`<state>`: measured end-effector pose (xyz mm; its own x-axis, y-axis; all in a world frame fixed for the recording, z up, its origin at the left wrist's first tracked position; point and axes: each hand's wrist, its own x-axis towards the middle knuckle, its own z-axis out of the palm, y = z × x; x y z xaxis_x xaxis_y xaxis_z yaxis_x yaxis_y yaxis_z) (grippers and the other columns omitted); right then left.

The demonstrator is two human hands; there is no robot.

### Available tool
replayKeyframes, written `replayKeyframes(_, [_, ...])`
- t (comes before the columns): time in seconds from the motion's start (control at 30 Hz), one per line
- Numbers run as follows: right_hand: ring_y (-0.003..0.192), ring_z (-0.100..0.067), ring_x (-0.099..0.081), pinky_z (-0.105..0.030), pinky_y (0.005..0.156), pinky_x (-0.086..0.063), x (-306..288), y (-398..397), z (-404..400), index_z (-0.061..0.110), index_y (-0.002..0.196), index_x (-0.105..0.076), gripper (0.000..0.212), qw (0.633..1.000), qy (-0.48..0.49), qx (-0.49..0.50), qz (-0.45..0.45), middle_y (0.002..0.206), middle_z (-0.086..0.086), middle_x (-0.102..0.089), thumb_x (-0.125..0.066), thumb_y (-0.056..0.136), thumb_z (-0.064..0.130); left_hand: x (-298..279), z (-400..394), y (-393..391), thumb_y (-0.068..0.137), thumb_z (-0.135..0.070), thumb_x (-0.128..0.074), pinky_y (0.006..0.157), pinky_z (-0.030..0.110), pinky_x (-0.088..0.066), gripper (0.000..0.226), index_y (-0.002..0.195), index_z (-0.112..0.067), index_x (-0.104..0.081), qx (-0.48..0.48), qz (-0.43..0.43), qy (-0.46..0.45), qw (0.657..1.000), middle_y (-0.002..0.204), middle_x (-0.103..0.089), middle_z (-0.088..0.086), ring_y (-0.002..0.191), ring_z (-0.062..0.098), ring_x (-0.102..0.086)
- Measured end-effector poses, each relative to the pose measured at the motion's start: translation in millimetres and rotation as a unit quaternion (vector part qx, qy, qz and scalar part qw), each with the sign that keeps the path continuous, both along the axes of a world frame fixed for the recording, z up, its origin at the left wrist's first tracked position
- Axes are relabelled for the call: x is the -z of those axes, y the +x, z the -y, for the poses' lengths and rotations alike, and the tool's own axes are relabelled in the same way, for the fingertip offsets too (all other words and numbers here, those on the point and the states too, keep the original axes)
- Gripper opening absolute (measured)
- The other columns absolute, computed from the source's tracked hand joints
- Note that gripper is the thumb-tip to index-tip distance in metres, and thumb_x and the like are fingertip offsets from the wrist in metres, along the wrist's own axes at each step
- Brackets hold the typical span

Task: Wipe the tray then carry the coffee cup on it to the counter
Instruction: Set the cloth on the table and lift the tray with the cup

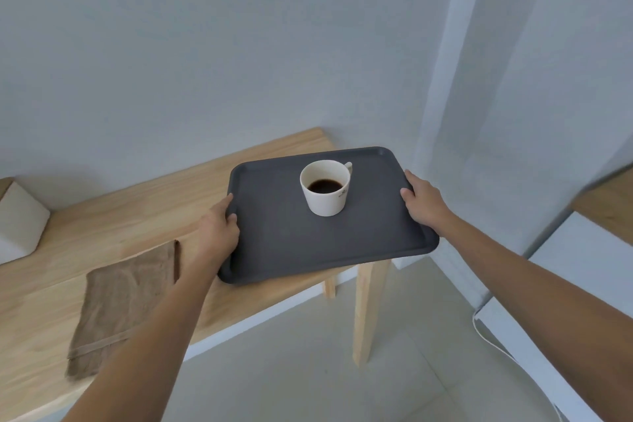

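A dark grey rectangular tray (284, 243) is held level over the right end of a light wooden table (113, 216), its near right corner past the table's edge. My left hand (217, 233) grips the tray's left rim, thumb on top. My right hand (423, 204) grips the right rim the same way. A white coffee cup (327, 199) with dark coffee inside stands upright on the far middle of the tray, handle pointing away. A brown folded cloth (120, 305) lies flat on the table to the left of the tray.
A white box (19, 226) stands at the table's far left. Pale walls meet in a corner behind. At the right is a white cabinet (582, 260) with a wooden top (609, 205) and a white cable. Tiled floor lies below.
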<state>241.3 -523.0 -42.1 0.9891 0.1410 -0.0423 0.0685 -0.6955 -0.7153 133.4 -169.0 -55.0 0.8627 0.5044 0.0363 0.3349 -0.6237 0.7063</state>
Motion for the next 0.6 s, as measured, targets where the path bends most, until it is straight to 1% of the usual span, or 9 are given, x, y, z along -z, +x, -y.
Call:
replayKeyframes(0.07, [0.111,-0.038,-0.052,-0.038,0.088,-0.039,0,-2,21,0.007,0.130,-0.045,0.035,1.000,0.004,0.027,-0.002,0.123,-0.018,-0.059,-0.034,0.098,0.011,-4,16,14,0.093,-0.001,-0.045,0.105,0.037,-0.039,0.051,0.143,-0.012,-0.044,0.027,0.027,-0.009,0.999,0.137,-0.057,0.011,0.127,0.030,-0.051])
replayKeyframes(0.13, [0.110,-0.039,-0.053,-0.039,0.088,-0.040,-2,-5,45,0.006,0.128,-0.047,0.034,0.998,0.007,0.056,-0.003,0.122,-0.018,-0.059,-0.034,0.098,0.011,-7,33,30,0.090,0.002,-0.044,0.092,0.032,-0.043,0.050,0.137,-0.013,-0.052,0.066,0.048,-0.004,0.997,0.124,-0.066,0.008,0.116,0.027,-0.057])
replayKeyframes(0.17, [0.111,-0.039,-0.053,-0.039,0.088,-0.040,-3,-7,58,0.007,0.128,-0.047,0.034,0.998,0.009,0.069,-0.002,0.122,-0.018,-0.059,-0.035,0.098,0.011,-8,42,39,0.089,0.003,-0.044,0.088,0.031,-0.043,0.050,0.134,-0.014,-0.055,0.086,0.052,-0.005,0.995,0.119,-0.068,0.007,0.111,0.026,-0.059])
replayKeyframes(0.2, [0.113,-0.038,-0.053,-0.039,0.090,-0.039,-6,-10,72,0.007,0.130,-0.047,0.035,0.996,0.011,0.084,-0.002,0.124,-0.017,-0.059,-0.035,0.098,0.012,-8,53,48,0.088,0.003,-0.044,0.087,0.032,-0.043,0.050,0.133,-0.015,-0.056,0.104,0.055,-0.006,0.993,0.116,-0.069,0.007,0.109,0.026,-0.060])
replayKeyframes(0.27, [0.113,-0.036,-0.052,-0.037,0.089,-0.038,-11,-14,100,0.010,0.132,-0.046,0.036,0.993,0.018,0.113,0.000,0.126,-0.014,-0.058,-0.035,0.098,0.012,-8,76,66,0.088,0.002,-0.044,0.089,0.033,-0.045,0.050,0.133,-0.015,-0.056,0.134,0.057,-0.013,0.989,0.116,-0.069,0.005,0.109,0.026,-0.061])
replayKeyframes(0.37, [0.106,-0.034,-0.055,-0.037,0.087,-0.041,-14,-20,154,0.012,0.124,-0.051,0.032,0.987,0.027,0.156,0.009,0.120,-0.012,-0.061,-0.036,0.096,0.012,-11,126,93,0.088,0.002,-0.044,0.090,0.034,-0.044,0.047,0.130,-0.012,-0.057,0.182,0.062,-0.019,0.981,0.113,-0.068,0.003,0.108,0.026,-0.060])
replayKeyframes(0.47, [0.105,-0.033,-0.057,-0.043,0.092,-0.046,-16,-31,216,0.012,0.119,-0.053,0.030,0.979,0.061,0.193,0.016,0.115,-0.011,-0.063,-0.036,0.094,0.010,-12,183,122,0.087,-0.002,-0.045,0.104,0.044,-0.044,0.049,0.134,-0.012,-0.053,0.234,0.061,-0.029,0.970,0.126,-0.065,0.008,0.119,0.026,-0.058])
replayKeyframes(0.53, [0.106,-0.027,-0.057,-0.038,0.088,-0.046,-19,-40,259,0.017,0.121,-0.054,0.034,0.972,0.090,0.215,0.018,0.114,-0.006,-0.063,-0.035,0.094,0.008,-13,229,138,0.087,-0.006,-0.045,0.106,0.044,-0.043,0.052,0.137,-0.017,-0.051,0.259,0.055,-0.033,0.964,0.130,-0.063,0.001,0.121,0.021,-0.057])
replayKeyframes(0.6, [0.107,-0.023,-0.056,-0.033,0.086,-0.043,-22,-51,300,0.021,0.126,-0.053,0.039,0.964,0.106,0.242,0.020,0.116,-0.002,-0.062,-0.035,0.094,0.008,-16,279,147,0.088,-0.004,-0.045,0.107,0.039,-0.041,0.052,0.138,-0.018,-0.052,0.274,0.066,-0.033,0.959,0.129,-0.063,-0.003,0.120,0.019,-0.057])
